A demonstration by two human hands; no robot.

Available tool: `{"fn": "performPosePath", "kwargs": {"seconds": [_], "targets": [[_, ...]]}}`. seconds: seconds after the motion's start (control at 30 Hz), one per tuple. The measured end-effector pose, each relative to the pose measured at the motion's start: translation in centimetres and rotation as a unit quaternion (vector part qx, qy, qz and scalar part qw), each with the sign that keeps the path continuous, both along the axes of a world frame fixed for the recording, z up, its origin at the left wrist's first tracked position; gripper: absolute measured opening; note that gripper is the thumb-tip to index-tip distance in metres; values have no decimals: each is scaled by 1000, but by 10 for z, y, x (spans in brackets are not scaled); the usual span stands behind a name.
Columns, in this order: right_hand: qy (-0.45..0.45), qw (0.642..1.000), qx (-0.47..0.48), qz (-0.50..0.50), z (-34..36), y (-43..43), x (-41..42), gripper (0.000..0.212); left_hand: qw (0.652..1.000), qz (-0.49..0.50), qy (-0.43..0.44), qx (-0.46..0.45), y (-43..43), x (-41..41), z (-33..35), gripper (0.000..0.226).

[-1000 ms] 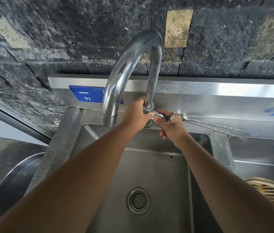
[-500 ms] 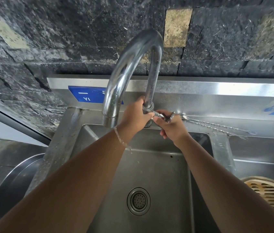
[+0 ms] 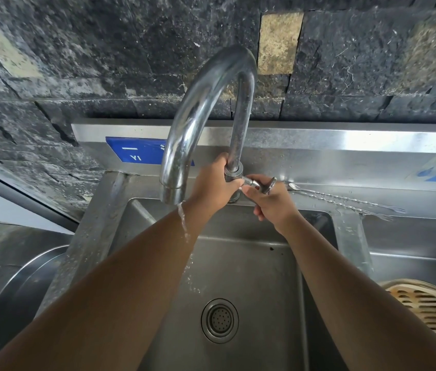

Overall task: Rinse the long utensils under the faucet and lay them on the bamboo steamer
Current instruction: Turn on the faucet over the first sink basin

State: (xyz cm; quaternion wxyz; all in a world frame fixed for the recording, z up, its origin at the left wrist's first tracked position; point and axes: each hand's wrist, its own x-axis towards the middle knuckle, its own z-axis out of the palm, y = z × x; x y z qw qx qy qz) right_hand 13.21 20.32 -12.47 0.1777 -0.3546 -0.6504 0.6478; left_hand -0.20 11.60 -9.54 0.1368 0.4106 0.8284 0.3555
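Observation:
A tall curved steel faucet (image 3: 206, 103) arches over the sink (image 3: 241, 269). My left hand (image 3: 215, 187) is wrapped around the base of the faucet pipe. Just to the right, my right hand (image 3: 270, 199) grips the faucet's round handle (image 3: 263, 183). A thin stream of water (image 3: 184, 228) runs from the spout onto my left forearm. Two long twisted metal utensils (image 3: 345, 200) with small fork ends lie on the ledge behind the sink, right of my right hand. The bamboo steamer (image 3: 430, 309) sits at the lower right, partly cut off.
A round drain strainer (image 3: 219, 320) lies in the sink floor. A large steel bowl (image 3: 16, 295) stands at the lower left. Dark stone wall (image 3: 104, 62) rises behind the steel backsplash. A blue label (image 3: 134, 153) is stuck on the backsplash.
Water has started to run from the spout and now falls as a longer stream over my left forearm into the sink. Both hands stay at the faucet base and handle.

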Motion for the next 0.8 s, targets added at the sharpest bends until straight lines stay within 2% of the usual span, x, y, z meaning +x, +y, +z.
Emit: {"fn": "performPosePath", "kwargs": {"seconds": [0.27,0.47,0.6,0.8], "targets": [[3,1000,5,-19,-5,-2,-2,19,1000,6,-20,-2,0,3,0,32],[-41,999,-33,-13,5,-1,0,44,997,26,-67,-10,1,8,5,40],[-58,993,-98,11,18,1,10,68,997,38,-56,-35,2,14,10,45],[-83,994,-70,19,31,8,60,66,993,89,-71,-26,-16,49,1,51]]}}
